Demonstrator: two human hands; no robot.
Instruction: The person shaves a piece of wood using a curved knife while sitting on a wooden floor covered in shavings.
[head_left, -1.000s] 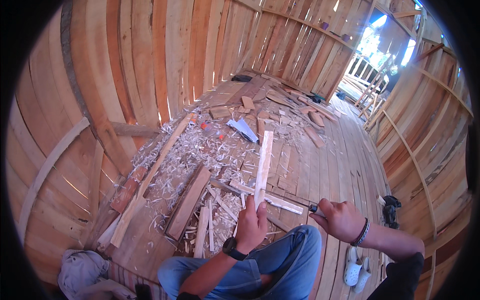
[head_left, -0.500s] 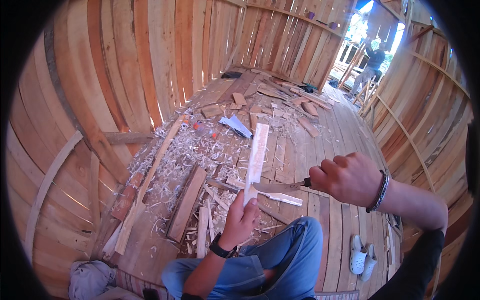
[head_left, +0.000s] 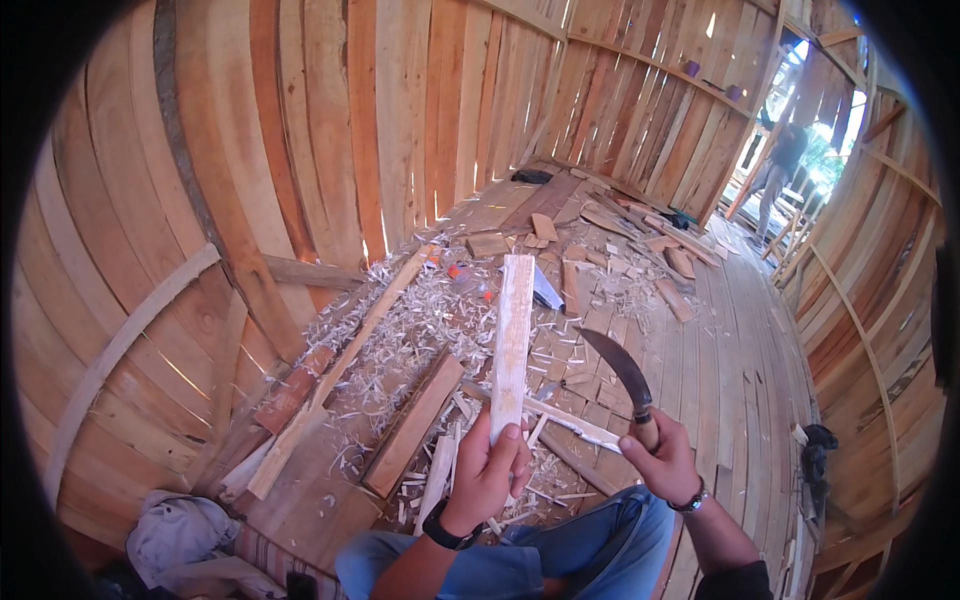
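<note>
Left hand [head_left: 488, 468]: fingers wrapped round the near end of the stick, thumb laid across it, gripping firmly by the look of it.
Right hand [head_left: 664, 462]: at 3 o'clock from the left hand, well apart from it, fist closed round the handle of the knife, thumb toward 9 o'clock.
Clock: 12 o'clock is the top of the view.
Stick [head_left: 513, 335]: free end at 12 o'clock from the left hand; long axis close to the 12–6 line, leaning slightly past 12.
Knife [head_left: 624, 370]: blade leaves the right hand toward 12 o'clock, then curves to a tip aimed at about 10 o'clock.
Gap: tip stands at 3 o'clock from the stick's upper half, not touching; the stick's middle lies at 10 o'clock from the right hand.
Nearer hand: left, already on the stick; only the right is off it.
Strip [head_left: 572, 424]: on the floor [head_left: 745, 400], at 2 o'clock from the left hand, long axis roughly 10–4.
Block [head_left: 413, 424]: at 10 o'clock from the left hand, long axis roughly 1–7.
Shavings [head_left: 420, 318]: strewn at 11 o'clock from the left hand.
</note>
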